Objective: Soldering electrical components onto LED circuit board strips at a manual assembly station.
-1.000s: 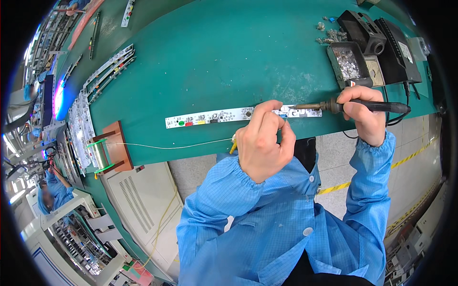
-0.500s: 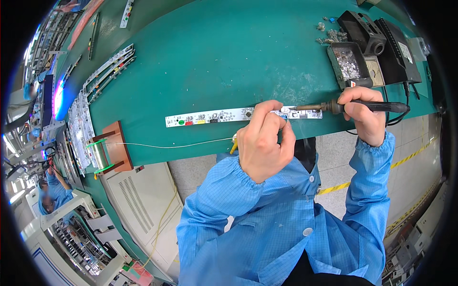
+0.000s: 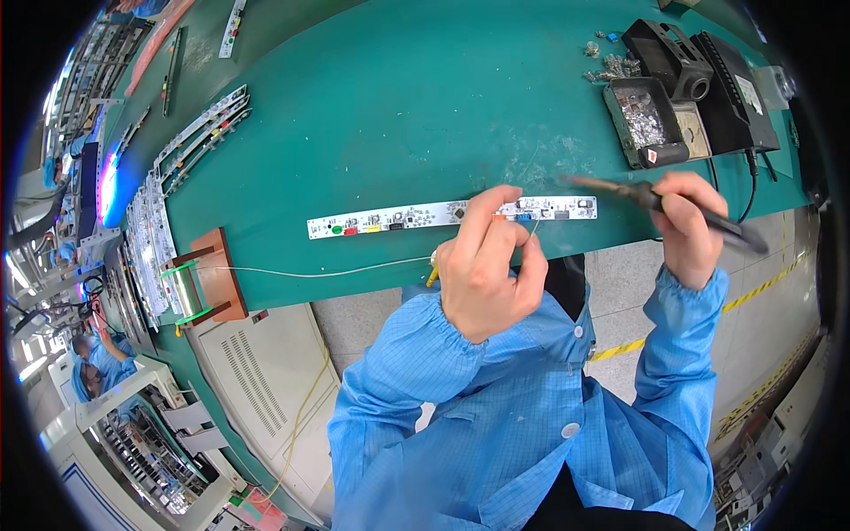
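i saw the long white narrow circuit board strip (image 3: 403, 215) lying flat on the green worktop (image 3: 398, 97), its long axis running from nine to three o'clock. my left hand (image 3: 487, 265) sat at the strip's near edge, towards its three o'clock end, fingers pinched shut on a thin silver solder wire (image 3: 328, 270) that trailed off to nine o'clock, to a spool on a brown wooden stand (image 3: 212, 276). my right hand (image 3: 691, 226) was closed round the black-handled soldering iron (image 3: 660, 202), its tip pointing to nine o'clock, just beyond the strip's right end at twelve o'clock of it. the left hand was the nearer to the board. half a second earlier the tip rested low on the strip by my left fingers; now it was lifted clear and drawn back to the right. the black soldering station (image 3: 708, 84) stood at one o'clock.
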Demonstrator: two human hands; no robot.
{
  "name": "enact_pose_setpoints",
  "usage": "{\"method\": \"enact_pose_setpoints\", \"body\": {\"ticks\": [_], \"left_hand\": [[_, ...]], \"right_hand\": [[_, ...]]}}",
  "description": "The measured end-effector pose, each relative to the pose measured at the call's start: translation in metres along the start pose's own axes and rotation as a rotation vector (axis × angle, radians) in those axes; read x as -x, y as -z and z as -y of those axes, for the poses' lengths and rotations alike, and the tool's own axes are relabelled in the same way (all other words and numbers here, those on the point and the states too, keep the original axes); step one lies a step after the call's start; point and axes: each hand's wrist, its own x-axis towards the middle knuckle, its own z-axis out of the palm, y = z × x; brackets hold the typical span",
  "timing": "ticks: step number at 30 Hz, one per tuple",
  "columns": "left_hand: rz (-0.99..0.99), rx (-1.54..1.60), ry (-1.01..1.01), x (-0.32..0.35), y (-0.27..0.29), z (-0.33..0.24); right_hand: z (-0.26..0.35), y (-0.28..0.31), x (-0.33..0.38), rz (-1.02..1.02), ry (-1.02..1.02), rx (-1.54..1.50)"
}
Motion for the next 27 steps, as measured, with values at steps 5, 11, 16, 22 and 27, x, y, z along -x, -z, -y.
{"method": "enact_pose_setpoints", "body": {"ticks": [5, 11, 16, 22, 27], "left_hand": [[-0.054, 0.023, -0.156, 0.008, 0.019, -0.009], [0.138, -0.029, -0.13, 0.016, 0.04, -0.013], [0.079, -0.062, -0.25, 0.019, 0.077, -0.002], [-0.315, -0.447, 0.039, 0.01, 0.143, 0.044], [-0.202, -0.575, 0.193, 0.005, 0.161, 0.069]], "right_hand": [[-0.029, -0.003, 0.032, -0.248, 0.642, 0.296], [-0.046, -0.009, 0.03, -0.193, 0.584, 0.771], [-0.049, -0.011, 0.031, -0.208, 0.521, 0.658], [-0.053, -0.021, 0.035, -0.296, 0.426, 0.466], [-0.045, -0.047, 0.027, -0.141, 0.504, 0.664]]}}
